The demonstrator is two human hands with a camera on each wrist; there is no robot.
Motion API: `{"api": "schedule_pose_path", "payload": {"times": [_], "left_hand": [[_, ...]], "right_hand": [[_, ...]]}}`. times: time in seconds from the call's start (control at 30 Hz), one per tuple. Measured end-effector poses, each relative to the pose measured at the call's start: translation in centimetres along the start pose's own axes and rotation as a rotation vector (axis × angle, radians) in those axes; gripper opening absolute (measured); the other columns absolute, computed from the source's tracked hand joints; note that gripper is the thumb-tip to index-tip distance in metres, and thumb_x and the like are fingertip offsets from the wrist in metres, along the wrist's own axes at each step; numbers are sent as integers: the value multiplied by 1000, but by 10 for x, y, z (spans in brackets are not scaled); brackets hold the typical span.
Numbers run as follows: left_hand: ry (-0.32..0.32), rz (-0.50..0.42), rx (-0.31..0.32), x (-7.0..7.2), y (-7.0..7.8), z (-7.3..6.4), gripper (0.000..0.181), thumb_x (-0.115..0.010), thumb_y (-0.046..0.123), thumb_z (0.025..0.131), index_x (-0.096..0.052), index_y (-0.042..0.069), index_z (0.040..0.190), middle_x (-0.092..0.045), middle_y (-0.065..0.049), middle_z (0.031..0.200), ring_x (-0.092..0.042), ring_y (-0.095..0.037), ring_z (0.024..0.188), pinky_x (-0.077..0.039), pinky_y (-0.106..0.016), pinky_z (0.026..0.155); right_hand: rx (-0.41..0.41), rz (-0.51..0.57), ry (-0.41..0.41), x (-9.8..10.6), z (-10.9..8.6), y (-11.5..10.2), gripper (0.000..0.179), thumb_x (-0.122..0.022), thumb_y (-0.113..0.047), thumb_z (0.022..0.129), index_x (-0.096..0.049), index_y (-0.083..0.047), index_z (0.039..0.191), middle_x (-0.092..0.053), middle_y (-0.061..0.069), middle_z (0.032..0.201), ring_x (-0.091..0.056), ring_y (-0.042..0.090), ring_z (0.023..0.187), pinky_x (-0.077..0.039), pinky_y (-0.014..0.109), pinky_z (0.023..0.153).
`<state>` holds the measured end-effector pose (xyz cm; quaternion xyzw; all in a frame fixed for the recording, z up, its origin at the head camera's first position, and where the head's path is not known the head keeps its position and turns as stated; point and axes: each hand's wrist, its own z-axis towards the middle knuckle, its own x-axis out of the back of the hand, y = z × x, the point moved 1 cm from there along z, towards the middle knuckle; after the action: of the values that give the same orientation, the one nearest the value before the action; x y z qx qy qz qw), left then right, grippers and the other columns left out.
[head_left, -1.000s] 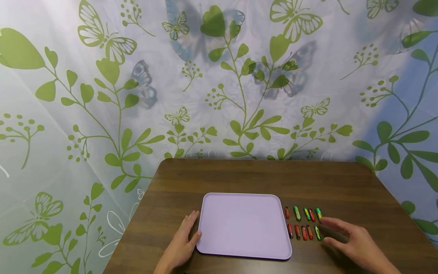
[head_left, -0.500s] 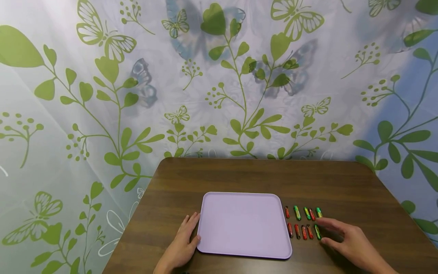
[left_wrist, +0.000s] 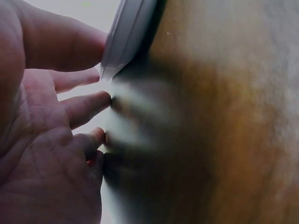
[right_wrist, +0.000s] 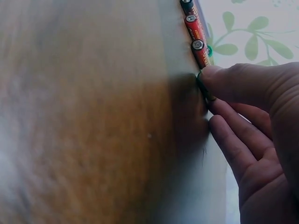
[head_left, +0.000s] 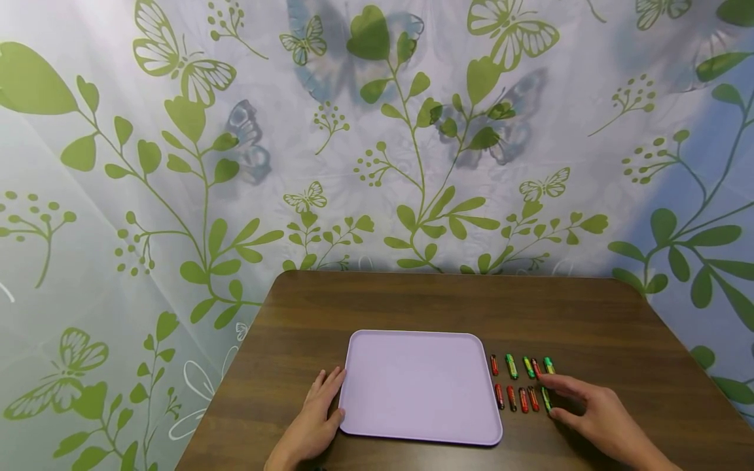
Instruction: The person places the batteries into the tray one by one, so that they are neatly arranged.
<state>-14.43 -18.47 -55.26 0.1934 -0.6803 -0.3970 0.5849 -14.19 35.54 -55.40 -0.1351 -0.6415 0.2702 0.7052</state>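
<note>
A shallow light purple tray (head_left: 421, 386) lies on the table. My left hand (head_left: 312, 418) rests at its left side, fingers extended on the tabletop and thumb tip right at the tray's rim (left_wrist: 126, 37). To the right of the tray, several small AA-size batteries, red and green, lie in two rows. My right hand (head_left: 603, 415) is at the right end of the near row, where thumb and fingers pinch a green battery (head_left: 546, 398) by its ends. In the right wrist view this green battery (right_wrist: 203, 87) shows partly between thumb and fingers.
A red battery (head_left: 533, 398) lies just left of the pinched one. In the far row, a green battery (head_left: 549, 364) sits close to my right index finger. The brown wooden table (head_left: 448, 301) ends at a curtain (head_left: 330, 216) printed with leaves and butterflies.
My right hand has moved slightly left, and its thumb and index finger have come up to the ends of the green battery. The left hand has stayed nearly still beside the tray.
</note>
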Motion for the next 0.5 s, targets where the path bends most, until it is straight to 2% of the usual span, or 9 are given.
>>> {"api": "schedule_pose_path", "payload": {"times": [0.17, 0.23, 0.3, 0.4, 0.5], "left_hand": [[-5, -1, 0, 0, 0, 0, 70, -64, 2, 102, -40, 1, 167, -32, -26, 177, -7, -58, 166, -5, -84, 126], [-7, -5, -1, 0, 0, 1, 70, -65, 1, 102, -40, 1, 167, -32, -26, 177, -7, -59, 166, -4, -84, 126], [-8, -10, -4, 0, 0, 1, 70, -65, 1, 101, -40, 0, 167, -32, -26, 177, -7, -59, 166, -3, -83, 126], [-14, -12, -2, 0, 0, 1, 71, -65, 2, 101, -39, 0, 167, -31, -27, 177, -6, -59, 166, -2, -82, 127], [-20, -14, 5, 1, 0, 1, 72, -65, 2, 101, -38, -1, 168, -30, -27, 177, -5, -59, 166, -2, -82, 127]], "right_hand": [[-10, -11, -2, -1, 0, 0, 55, -98, -14, 78, -79, -13, 129, -80, 11, 130, -78, 18, 110, -67, 42, 88], [-12, -23, 5, -1, 0, 0, 54, -98, -14, 77, -79, -15, 128, -80, 9, 129, -78, 19, 113, -68, 40, 88], [3, -28, 17, 0, 0, 0, 54, -99, -14, 77, -80, -15, 127, -81, 9, 128, -77, 16, 113, -68, 38, 87], [17, -37, 42, 2, 0, 0, 55, -100, -14, 75, -81, -19, 125, -82, 6, 125, -74, 4, 111, -67, 30, 83], [44, -6, 42, 6, 1, -1, 54, -100, -15, 76, -80, -18, 126, -82, 8, 126, -71, -2, 111, -66, 27, 82]]}}
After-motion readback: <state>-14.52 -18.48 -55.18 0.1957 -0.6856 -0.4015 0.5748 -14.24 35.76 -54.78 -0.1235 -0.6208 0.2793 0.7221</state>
